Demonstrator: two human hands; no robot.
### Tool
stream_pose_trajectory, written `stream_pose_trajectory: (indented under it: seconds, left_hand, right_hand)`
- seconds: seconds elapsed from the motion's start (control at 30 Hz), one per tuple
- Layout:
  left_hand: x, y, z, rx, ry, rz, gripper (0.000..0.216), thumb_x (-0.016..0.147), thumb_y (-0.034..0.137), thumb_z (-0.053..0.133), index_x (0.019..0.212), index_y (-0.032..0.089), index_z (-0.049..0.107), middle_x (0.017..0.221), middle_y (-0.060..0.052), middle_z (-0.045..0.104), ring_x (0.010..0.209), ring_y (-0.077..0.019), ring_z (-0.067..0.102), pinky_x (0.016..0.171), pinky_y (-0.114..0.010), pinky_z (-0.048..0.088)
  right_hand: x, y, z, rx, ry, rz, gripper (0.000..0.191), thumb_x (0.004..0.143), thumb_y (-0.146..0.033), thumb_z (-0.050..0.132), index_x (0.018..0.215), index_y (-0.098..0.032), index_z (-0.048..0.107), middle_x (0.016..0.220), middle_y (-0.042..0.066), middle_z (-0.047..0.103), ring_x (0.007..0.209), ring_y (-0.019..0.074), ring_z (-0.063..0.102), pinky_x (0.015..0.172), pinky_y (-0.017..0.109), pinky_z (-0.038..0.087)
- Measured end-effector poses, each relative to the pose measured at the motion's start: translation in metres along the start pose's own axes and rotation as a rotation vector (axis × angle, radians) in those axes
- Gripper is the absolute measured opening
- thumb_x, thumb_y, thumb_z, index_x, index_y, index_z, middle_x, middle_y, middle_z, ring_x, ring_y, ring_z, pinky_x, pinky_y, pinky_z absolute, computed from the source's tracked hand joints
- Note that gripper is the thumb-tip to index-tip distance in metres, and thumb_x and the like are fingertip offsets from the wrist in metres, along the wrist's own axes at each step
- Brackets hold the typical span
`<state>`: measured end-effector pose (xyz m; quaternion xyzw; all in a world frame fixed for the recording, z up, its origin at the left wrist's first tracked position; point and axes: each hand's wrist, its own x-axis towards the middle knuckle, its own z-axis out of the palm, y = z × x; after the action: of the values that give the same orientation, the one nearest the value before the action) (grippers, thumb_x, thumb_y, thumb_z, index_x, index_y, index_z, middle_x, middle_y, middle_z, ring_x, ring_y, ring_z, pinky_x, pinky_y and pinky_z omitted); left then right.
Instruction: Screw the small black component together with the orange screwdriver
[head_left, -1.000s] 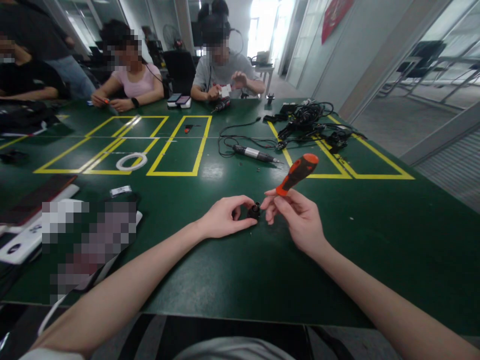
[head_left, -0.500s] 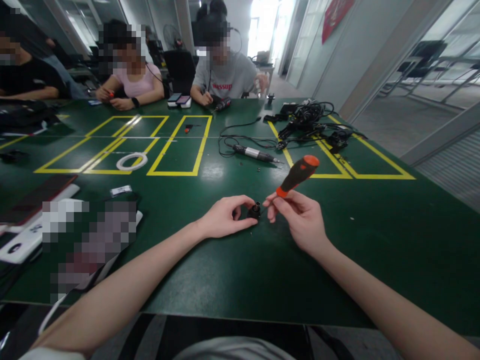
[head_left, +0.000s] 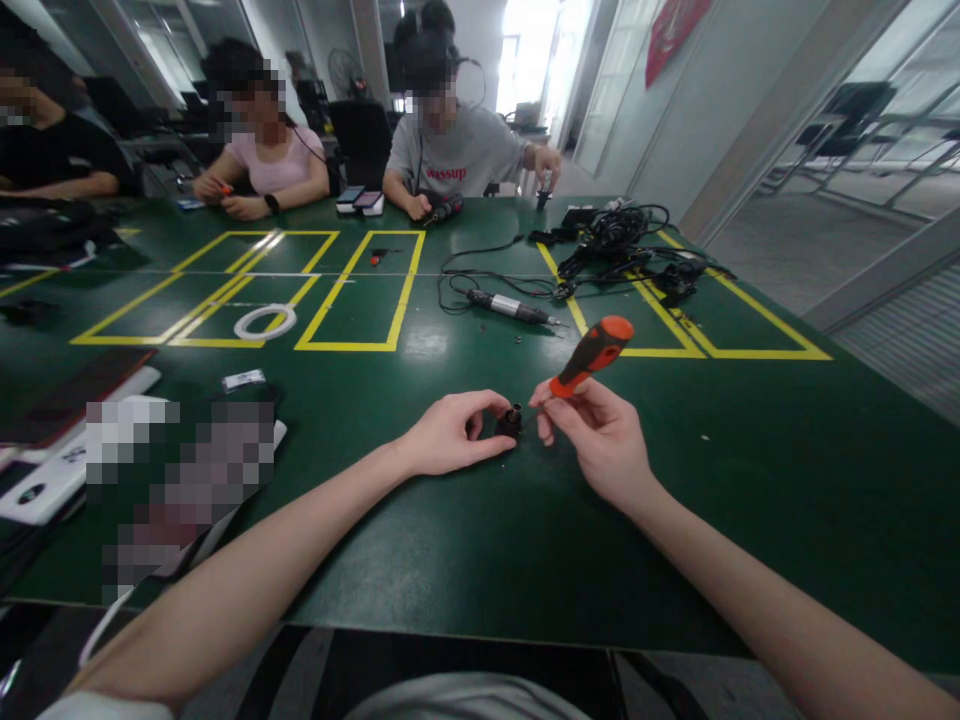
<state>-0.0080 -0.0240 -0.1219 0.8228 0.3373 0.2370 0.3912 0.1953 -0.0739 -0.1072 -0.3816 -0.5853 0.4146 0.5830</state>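
Observation:
On the green table [head_left: 465, 560] my left hand [head_left: 450, 435] pinches a small black round part [head_left: 510, 420] and steadies it on the surface. My right hand [head_left: 600, 440] grips the lower end of a screwdriver with an orange and black handle [head_left: 592, 355]. The handle slants up to the right, and the thin shaft points down into the black part. Both hands are closed and sit close together near the table's middle.
An electric screwdriver [head_left: 510, 308] with its cable lies beyond my hands, and a tangle of black cables [head_left: 622, 245] lies at the back right. A white ring [head_left: 264, 322] rests inside yellow floor-tape boxes. Three people sit at the far side. Flat devices lie at the left edge.
The screwdriver handle has tilted slightly lower in my right hand. The person in grey opposite has put down a white item and reached one arm out to the side.

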Motion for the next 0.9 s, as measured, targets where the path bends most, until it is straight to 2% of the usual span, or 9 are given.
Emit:
stream_pose_trajectory:
  seconds: [0.13, 0.23, 0.37, 0.5, 0.67, 0.83, 0.9]
  left_hand:
    - [0.0000, -0.0002, 0.0002, -0.008, 0.002, 0.015, 0.038, 0.086, 0.040, 0.074, 0.114, 0.015, 0.068, 0.075, 0.004, 0.061, 0.060, -0.0092, 0.050, 0.062, -0.023, 0.042]
    - [0.0002, -0.0004, 0.0005, -0.016, 0.002, 0.024, 0.038, 0.087, 0.041, 0.073, 0.114, 0.015, 0.068, 0.074, 0.004, 0.060, 0.060, -0.0093, 0.050, 0.061, -0.023, 0.041]
    - [0.0004, -0.0007, 0.0009, -0.014, 0.002, 0.007, 0.039, 0.086, 0.042, 0.074, 0.114, 0.016, 0.068, 0.074, 0.004, 0.061, 0.061, -0.0099, 0.051, 0.062, -0.023, 0.041]
    - [0.0004, -0.0010, 0.0010, -0.013, -0.001, -0.003, 0.038, 0.086, 0.041, 0.075, 0.115, 0.016, 0.068, 0.076, 0.003, 0.063, 0.061, -0.0101, 0.052, 0.061, -0.023, 0.041]
    - [0.0002, -0.0020, 0.0009, -0.013, 0.005, 0.017, 0.039, 0.086, 0.040, 0.075, 0.115, 0.016, 0.068, 0.078, 0.003, 0.063, 0.060, -0.0094, 0.052, 0.061, -0.023, 0.042]
    - [0.0002, -0.0008, -0.0003, 0.000, -0.001, 0.012, 0.039, 0.086, 0.040, 0.074, 0.116, 0.016, 0.068, 0.073, 0.005, 0.060, 0.059, -0.0094, 0.050, 0.061, -0.023, 0.041]
    - [0.0001, -0.0002, -0.0005, -0.002, -0.002, 0.007, 0.038, 0.086, 0.040, 0.074, 0.115, 0.016, 0.069, 0.071, 0.005, 0.059, 0.059, -0.0096, 0.050, 0.061, -0.023, 0.040]
  right_hand:
    - [-0.0001, -0.0014, -0.0006, 0.023, -0.045, 0.023, 0.035, 0.093, -0.055, 0.072, 0.089, -0.021, 0.069, 0.079, 0.003, 0.071, 0.056, 0.0133, 0.063, 0.053, 0.028, 0.057]
    - [-0.0013, -0.0012, -0.0001, 0.044, -0.034, 0.022, 0.035, 0.090, -0.054, 0.077, 0.093, -0.021, 0.067, 0.080, 0.002, 0.072, 0.058, 0.0134, 0.064, 0.055, 0.028, 0.058]
    - [-0.0018, -0.0013, 0.0007, 0.005, -0.009, 0.011, 0.033, 0.087, -0.050, 0.081, 0.085, -0.021, 0.066, 0.078, 0.002, 0.072, 0.057, 0.0122, 0.062, 0.054, 0.027, 0.057]
    - [-0.0007, -0.0025, 0.0001, -0.030, 0.031, -0.019, 0.030, 0.086, -0.047, 0.082, 0.080, -0.020, 0.072, 0.086, 0.004, 0.072, 0.057, 0.0115, 0.062, 0.054, 0.027, 0.058]
    - [-0.0001, -0.0014, -0.0013, -0.044, 0.040, -0.005, 0.023, 0.086, -0.043, 0.083, 0.085, -0.020, 0.078, 0.073, 0.003, 0.071, 0.056, 0.0136, 0.064, 0.052, 0.028, 0.058]
    - [0.0002, 0.0006, -0.0003, -0.018, 0.034, 0.016, 0.030, 0.088, -0.049, 0.079, 0.091, -0.018, 0.078, 0.077, 0.006, 0.076, 0.054, 0.0140, 0.064, 0.042, 0.025, 0.051]
    - [0.0001, 0.0003, 0.0005, -0.007, 0.014, -0.004, 0.033, 0.091, -0.052, 0.076, 0.092, -0.019, 0.077, 0.079, 0.006, 0.076, 0.055, 0.0142, 0.065, 0.045, 0.026, 0.053]
